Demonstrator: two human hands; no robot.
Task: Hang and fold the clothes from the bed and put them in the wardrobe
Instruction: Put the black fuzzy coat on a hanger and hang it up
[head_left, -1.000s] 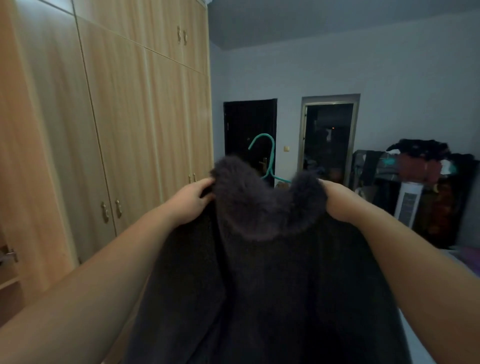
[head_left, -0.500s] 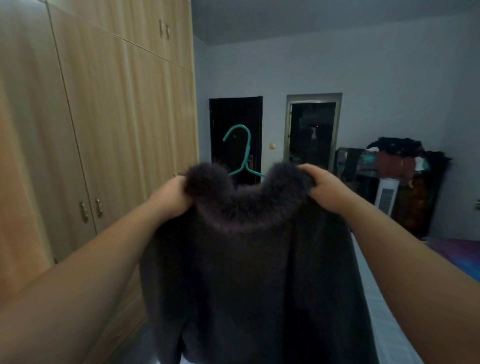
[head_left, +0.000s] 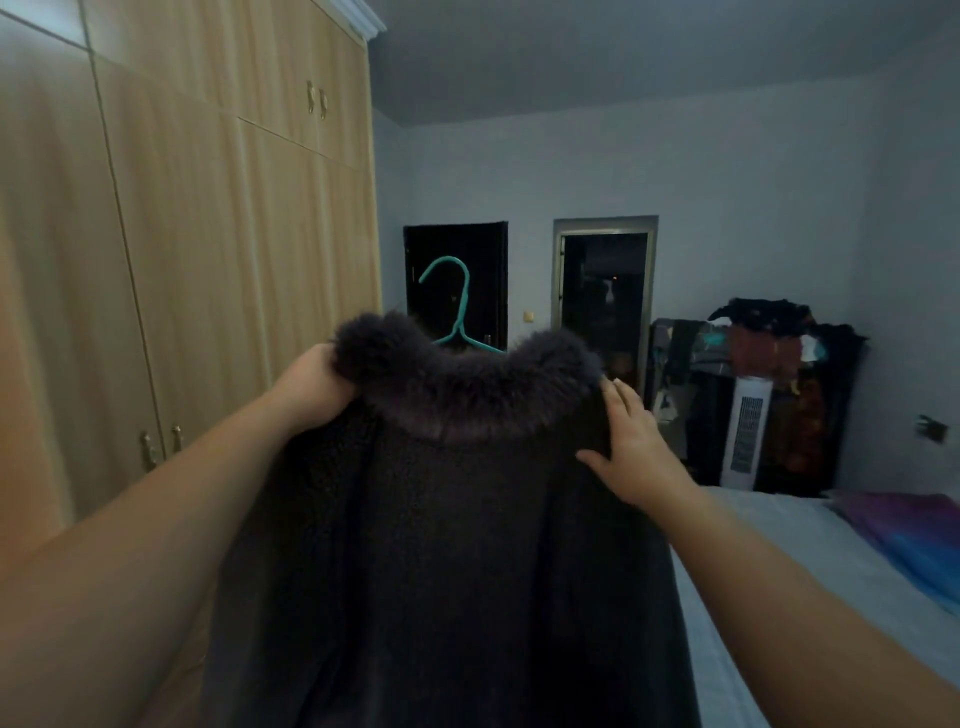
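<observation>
Dark coat (head_left: 457, 561) on a teal hanger (head_left: 460, 312), held up between both hands.

Wooden wardrobe (head_left: 197, 260) stands closed beyond the left hand (head_left: 311, 387), the bed (head_left: 810, 571) below and beyond the right hand (head_left: 631, 447). The coat hangs from its fur collar (head_left: 467, 389), the hanger's hook rising above the collar between the hands. Left hand grips the collar's left end; right hand lies flat, fingers spread, on the coat's right shoulder.

Dim bluish room light, soft grainy detail, wide-angle bending at the edges.
</observation>
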